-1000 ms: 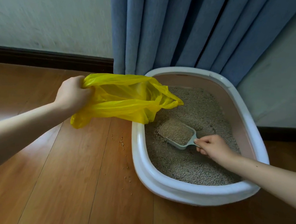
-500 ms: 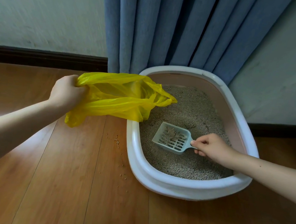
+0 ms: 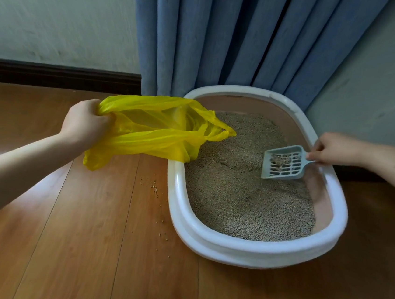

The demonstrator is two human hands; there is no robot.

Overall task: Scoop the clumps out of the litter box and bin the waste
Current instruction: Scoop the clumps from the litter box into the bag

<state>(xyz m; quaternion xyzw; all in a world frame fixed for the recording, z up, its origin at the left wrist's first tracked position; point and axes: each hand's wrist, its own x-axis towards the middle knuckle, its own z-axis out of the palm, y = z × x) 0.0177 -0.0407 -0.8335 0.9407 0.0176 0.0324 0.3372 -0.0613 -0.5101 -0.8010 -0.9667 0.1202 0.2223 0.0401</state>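
Observation:
A white oval litter box (image 3: 207,233) full of grey-beige litter stands on the wooden floor against the wall. My left hand (image 3: 84,123) grips the bunched edge of a yellow plastic bag (image 3: 154,130), whose mouth lies over the box's left rim. My right hand (image 3: 333,149) pinches the handle of a pale blue slotted scoop (image 3: 285,163), lifted above the litter at the box's right side. A small clump (image 3: 278,160) sits in the scoop.
A blue curtain (image 3: 228,35) hangs right behind the box. Dark skirting (image 3: 58,76) runs along the wall. Several spilled litter grains (image 3: 154,188) lie on the floorboards left of the box.
My right hand lifted the scoop out of the litter and drew it to the right; loose litter sifted out, leaving a small clump. My left hand keeps hold of the bag.

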